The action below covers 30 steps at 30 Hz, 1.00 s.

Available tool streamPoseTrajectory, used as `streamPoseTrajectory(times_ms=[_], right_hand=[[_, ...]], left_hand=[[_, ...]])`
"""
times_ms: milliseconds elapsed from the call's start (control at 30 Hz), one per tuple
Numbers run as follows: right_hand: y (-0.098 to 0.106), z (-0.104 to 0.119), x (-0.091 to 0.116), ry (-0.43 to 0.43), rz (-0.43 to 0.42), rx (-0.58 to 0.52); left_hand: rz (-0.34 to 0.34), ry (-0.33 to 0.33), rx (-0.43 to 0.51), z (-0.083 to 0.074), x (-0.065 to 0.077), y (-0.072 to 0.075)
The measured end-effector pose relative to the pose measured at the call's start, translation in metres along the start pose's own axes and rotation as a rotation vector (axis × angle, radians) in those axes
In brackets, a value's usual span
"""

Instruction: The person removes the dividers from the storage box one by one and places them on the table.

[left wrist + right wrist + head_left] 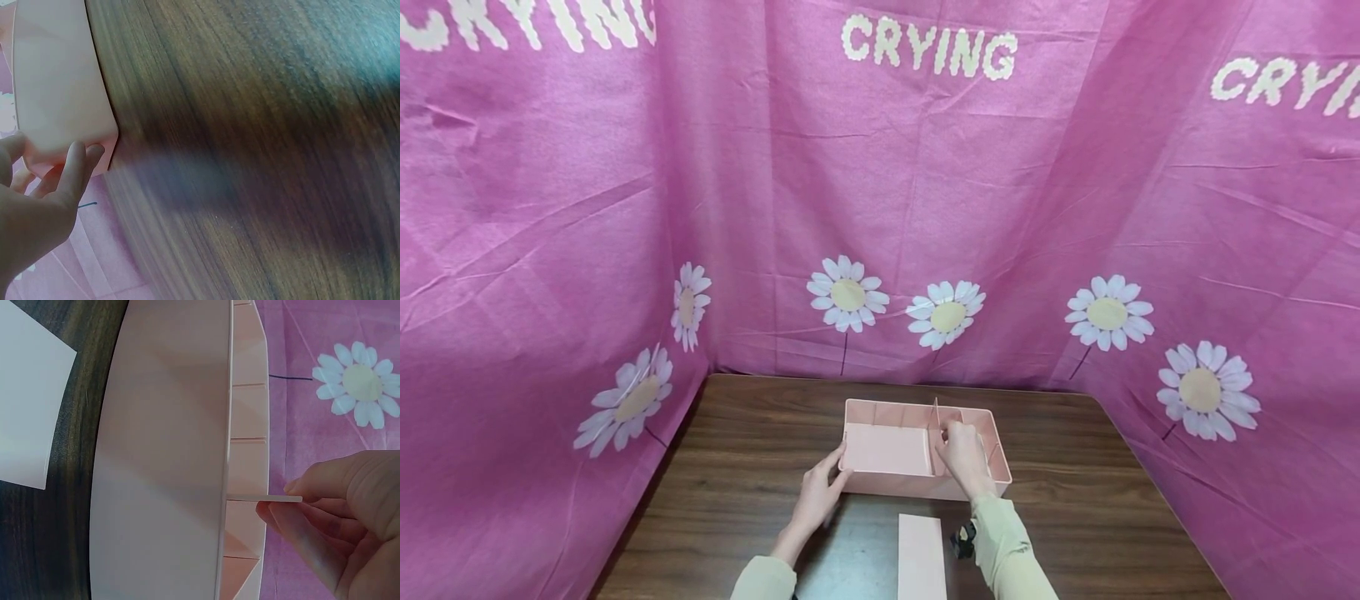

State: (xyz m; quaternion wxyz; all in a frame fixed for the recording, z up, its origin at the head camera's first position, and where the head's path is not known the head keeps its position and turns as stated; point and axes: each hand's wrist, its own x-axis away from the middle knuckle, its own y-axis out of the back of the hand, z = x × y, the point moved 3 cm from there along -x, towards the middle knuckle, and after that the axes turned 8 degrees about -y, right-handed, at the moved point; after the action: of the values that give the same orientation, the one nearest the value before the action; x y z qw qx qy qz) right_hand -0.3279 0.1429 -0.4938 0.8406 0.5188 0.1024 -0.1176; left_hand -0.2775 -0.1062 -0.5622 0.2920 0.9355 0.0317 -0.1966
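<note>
While daisy-printed cloth (880, 183) hangs behind, a wood-grain table (1075, 500) holds the box (902, 486).

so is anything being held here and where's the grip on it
Yes: the right hand pinches a divider near its top edge, above the rim of the box. The left hand touches the box's left end.

Box (895, 485) and panel (921, 554) on wood-grain table (1090, 500)

Both arms reach forward in pale sleeves (1017, 546), the right farther out. Left hand (817, 493) sits with thumb apart from lightly bent fingers (70, 178); right hand (964, 454) pinches, its thumb drawn close to bent fingers (303, 540).
</note>
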Motion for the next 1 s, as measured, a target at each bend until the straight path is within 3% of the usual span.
streamPoseTrajectory(times_ms=[233,1000], right_hand=[[0.0020,0.0011,-0.0012,0.004,0.016,-0.008],[0.0089,0.0038,-0.0033,0.040,-0.046,-0.032]], left_hand=[[-0.003,0.009,-0.012,0.0001,0.0002,-0.0008],[-0.013,0.014,0.012,0.0015,-0.0004,-0.0021]])
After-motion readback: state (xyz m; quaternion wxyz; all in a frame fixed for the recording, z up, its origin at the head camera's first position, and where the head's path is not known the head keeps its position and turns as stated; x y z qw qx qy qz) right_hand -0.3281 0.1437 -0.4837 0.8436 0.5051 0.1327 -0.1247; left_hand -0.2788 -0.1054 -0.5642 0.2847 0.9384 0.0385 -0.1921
